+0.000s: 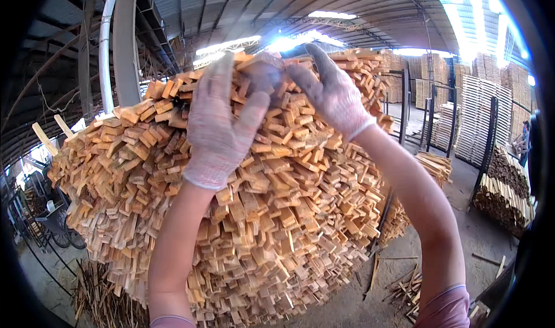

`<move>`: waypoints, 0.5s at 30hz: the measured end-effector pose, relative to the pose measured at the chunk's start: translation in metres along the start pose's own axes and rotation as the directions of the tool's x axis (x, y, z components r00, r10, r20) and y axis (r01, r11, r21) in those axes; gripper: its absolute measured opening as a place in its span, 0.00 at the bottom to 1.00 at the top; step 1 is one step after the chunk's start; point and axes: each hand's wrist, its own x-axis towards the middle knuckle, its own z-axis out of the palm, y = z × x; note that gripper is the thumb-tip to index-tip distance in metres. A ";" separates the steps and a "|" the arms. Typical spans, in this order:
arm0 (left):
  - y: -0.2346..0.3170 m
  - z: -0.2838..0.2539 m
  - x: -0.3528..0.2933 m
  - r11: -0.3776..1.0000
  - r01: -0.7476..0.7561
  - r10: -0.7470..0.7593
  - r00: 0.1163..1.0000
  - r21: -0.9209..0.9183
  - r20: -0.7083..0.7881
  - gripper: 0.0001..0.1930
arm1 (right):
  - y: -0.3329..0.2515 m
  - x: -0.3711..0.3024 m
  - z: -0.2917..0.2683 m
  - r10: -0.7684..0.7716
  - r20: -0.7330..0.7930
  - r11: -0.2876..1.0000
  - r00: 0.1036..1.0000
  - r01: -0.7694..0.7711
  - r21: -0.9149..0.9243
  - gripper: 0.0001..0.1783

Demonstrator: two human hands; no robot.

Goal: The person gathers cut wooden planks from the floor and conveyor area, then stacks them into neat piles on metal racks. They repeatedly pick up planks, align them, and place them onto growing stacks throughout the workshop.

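Observation:
A tall stack of sawn wood strips (277,212) fills the middle of the head view, their cut ends facing me. Both my hands wear pale, dusty knit gloves and are raised at the top of this stack. My left hand (219,125) lies in front of the upper strips, fingers stretched upward and thumb apart. To its right, my right hand (335,94) is lifted with thumb and fingers spread. Between the hands, some strip ends (263,67) look blurred. The fingertips are partly smeared, so whether they touch the wood I cannot tell.
Dark metal posts (403,105) stand right of the stack. Farther right are tall stacks of boards (480,117) and a rack of strips (504,195). Loose sticks (409,287) lie on the floor at lower right, and thin sticks (107,296) at lower left. A grey column (125,44) rises at left.

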 end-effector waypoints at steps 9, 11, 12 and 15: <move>-0.070 0.085 0.038 0.935 -0.132 0.225 0.939 0.329 -0.260 0.28 | 0.020 0.054 0.082 -0.438 -0.256 0.897 0.862 0.439 -0.056 0.23; -0.067 0.082 0.040 0.957 -0.126 0.201 0.937 0.260 -0.286 0.22 | 0.035 0.056 0.102 -0.407 -0.277 0.912 0.870 0.405 -0.066 0.22; -0.069 0.081 0.039 0.960 -0.101 0.184 0.932 0.262 -0.312 0.19 | 0.040 0.062 0.106 -0.510 -0.249 0.859 0.824 0.471 -0.201 0.22; -0.069 0.076 0.042 0.808 -0.105 0.365 0.862 0.580 -0.353 0.21 | 0.036 0.070 0.109 -0.527 -0.019 0.676 0.849 0.406 -0.615 0.35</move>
